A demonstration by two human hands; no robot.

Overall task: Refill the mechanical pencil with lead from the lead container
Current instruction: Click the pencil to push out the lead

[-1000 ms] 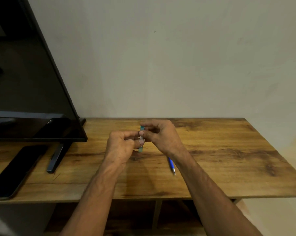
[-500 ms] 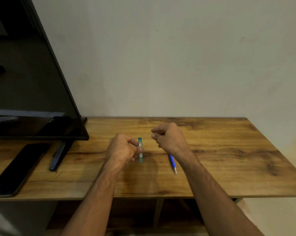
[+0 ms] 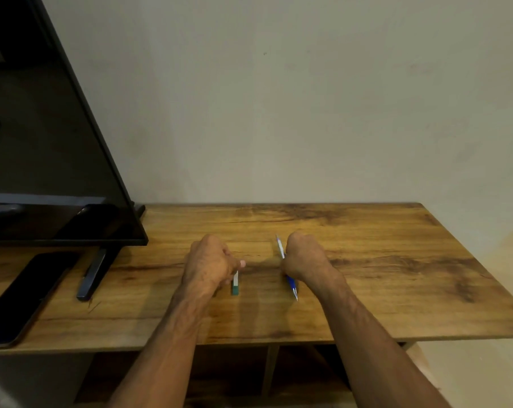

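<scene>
The slim lead container, white with a green end, is pinched at its top by the fingers of my left hand. Its green end is low, at the wooden table; whether it touches I cannot tell. To the right, my right hand is closed in a fist around the blue mechanical pencil. The pencil's metal tip points toward me and its pale rear end sticks out beyond the fist. A hand's width of bare wood separates the two hands.
A black TV screen on a dark foot fills the left side. A black phone lies flat at the table's front left. A plain wall stands behind. Open shelves sit under the tabletop.
My hands parted from the container. The left hand lowered the container toward the table. The right hand dropped onto the pencil, which lay loose before, and closed around it.
</scene>
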